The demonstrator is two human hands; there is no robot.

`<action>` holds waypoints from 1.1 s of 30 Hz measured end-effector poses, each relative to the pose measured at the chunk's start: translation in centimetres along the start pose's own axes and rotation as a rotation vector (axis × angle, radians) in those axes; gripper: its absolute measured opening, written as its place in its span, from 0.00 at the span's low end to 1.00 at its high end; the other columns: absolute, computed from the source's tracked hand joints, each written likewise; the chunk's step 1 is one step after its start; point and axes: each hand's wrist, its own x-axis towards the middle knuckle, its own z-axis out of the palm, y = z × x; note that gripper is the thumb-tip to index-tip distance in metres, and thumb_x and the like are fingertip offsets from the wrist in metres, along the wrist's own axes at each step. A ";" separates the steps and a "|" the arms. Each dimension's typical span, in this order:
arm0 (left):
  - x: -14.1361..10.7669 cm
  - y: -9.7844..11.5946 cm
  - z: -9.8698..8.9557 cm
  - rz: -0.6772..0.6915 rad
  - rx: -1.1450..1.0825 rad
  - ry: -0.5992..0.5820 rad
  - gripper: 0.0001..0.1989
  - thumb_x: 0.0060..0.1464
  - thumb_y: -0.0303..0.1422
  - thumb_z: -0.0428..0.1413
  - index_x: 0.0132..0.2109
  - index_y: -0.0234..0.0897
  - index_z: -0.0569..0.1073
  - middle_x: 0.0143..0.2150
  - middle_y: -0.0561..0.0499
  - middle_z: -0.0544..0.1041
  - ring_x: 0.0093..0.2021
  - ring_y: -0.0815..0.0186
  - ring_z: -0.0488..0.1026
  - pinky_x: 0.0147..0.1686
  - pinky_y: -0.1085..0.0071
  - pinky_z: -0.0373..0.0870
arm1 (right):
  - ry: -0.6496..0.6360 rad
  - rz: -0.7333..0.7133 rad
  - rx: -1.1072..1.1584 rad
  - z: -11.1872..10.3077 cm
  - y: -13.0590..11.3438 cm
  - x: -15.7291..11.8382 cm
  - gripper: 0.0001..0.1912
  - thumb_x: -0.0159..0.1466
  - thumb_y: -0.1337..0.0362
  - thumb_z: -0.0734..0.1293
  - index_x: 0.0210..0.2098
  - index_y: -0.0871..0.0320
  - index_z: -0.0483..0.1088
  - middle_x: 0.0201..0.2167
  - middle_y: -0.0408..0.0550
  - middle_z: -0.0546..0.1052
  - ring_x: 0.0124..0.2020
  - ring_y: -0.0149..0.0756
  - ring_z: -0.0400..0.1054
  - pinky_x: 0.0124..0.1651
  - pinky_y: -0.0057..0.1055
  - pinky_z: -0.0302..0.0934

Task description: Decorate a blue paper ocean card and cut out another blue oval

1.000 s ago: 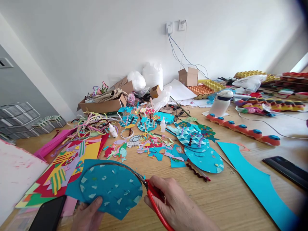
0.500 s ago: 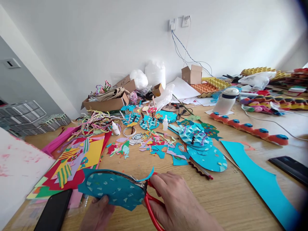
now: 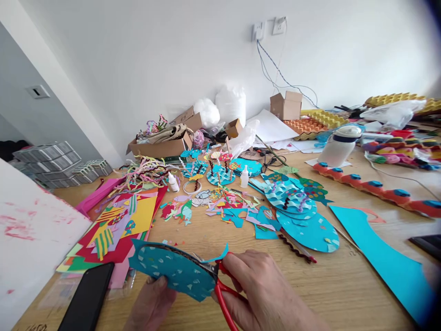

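My left hand (image 3: pixel 155 296) grips the lower edge of a blue cardboard piece (image 3: pixel 175 271) with pale flecks, thumb on its near face. Red-handled scissors (image 3: pixel 222 294) are in my right hand (image 3: pixel 260 285), fingers through the loops. Their blades lie along the upper right edge of the cardboard, where a thin blue strip (image 3: pixel 220 254) curls up. Part of the blades is hidden behind the piece. Beyond my hands lie blue paper scraps (image 3: pixel 234 217) and, to the right, a flecked blue oval (image 3: pixel 310 232) beside a dark brown twisted pipe cleaner (image 3: pixel 292 248).
Coloured paper sheets (image 3: pixel 144 216) and a black phone (image 3: pixel 87 299) lie on the left. Two white glue bottles (image 3: pixel 244 177) stand amid finished paper pieces. A large blue paper offcut (image 3: pixel 375 257), a white jug (image 3: pixel 339 146) and a painted egg-carton strip (image 3: pixel 372 187) occupy the right.
The view has swung slightly left, so everything appears shifted right. Both hands keep their hold on the cardboard and scissors, and the blades remain at the same edge.
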 end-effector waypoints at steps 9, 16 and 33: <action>-0.2 -0.6 -0.5 0.011 0.020 -0.056 0.15 0.34 0.33 0.67 0.35 0.41 0.79 0.37 0.50 0.81 0.40 0.58 0.76 0.40 0.67 0.72 | -0.095 -0.009 -0.038 -1.0 -0.4 0.3 0.05 0.56 0.68 0.60 0.31 0.58 0.66 0.27 0.45 0.73 0.28 0.33 0.66 0.32 0.28 0.53; -0.4 -0.6 -0.1 0.000 0.036 -0.030 0.14 0.33 0.34 0.67 0.32 0.42 0.79 0.34 0.51 0.81 0.37 0.58 0.77 0.39 0.66 0.72 | -0.098 -0.021 -0.061 -1.0 -0.4 -0.1 0.03 0.56 0.68 0.61 0.29 0.57 0.66 0.25 0.44 0.73 0.26 0.32 0.65 0.30 0.27 0.52; -0.4 -0.8 0.0 0.004 0.036 -0.082 0.09 0.37 0.34 0.65 0.31 0.43 0.78 0.34 0.50 0.81 0.37 0.59 0.76 0.43 0.64 0.70 | -0.017 -0.115 -0.147 -0.5 0.4 -0.4 0.06 0.58 0.66 0.60 0.25 0.57 0.63 0.20 0.43 0.71 0.20 0.30 0.63 0.25 0.26 0.47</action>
